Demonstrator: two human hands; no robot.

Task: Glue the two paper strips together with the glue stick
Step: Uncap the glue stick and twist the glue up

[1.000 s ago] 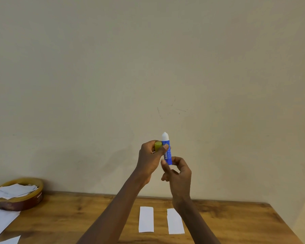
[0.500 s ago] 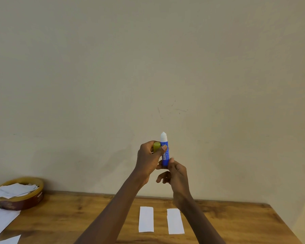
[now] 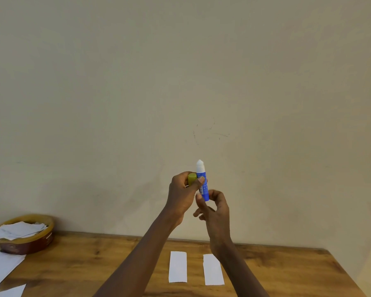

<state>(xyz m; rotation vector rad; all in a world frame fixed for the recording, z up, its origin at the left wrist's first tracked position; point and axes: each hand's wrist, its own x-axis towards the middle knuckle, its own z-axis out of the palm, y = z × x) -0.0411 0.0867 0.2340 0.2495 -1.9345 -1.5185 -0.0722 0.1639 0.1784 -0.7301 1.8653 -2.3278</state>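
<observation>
1. While my left hand (image 3: 183,195) holds glue stick (image 3: 202,183) and yellow cap (image 3: 192,178), right hand (image 3: 215,207) pinches the base: twist slowly.
2. Both paper strips (image 3: 177,266) lie flat on the surface (image 3: 94,262); bring the tip down gently.

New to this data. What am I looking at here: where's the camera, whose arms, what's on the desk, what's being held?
No machine: a person working bare-handed, filmed by one wide-angle camera on their head, looking forward and down. The left hand has its grip on an upright blue glue stick with white glue exposed, and on its yellow-green cap. The right hand pinches the stick's base. On the wooden table lie two white paper strips, one left and one right, side by side and apart. At far left are a round tin holding paper scraps and loose sheets.
</observation>
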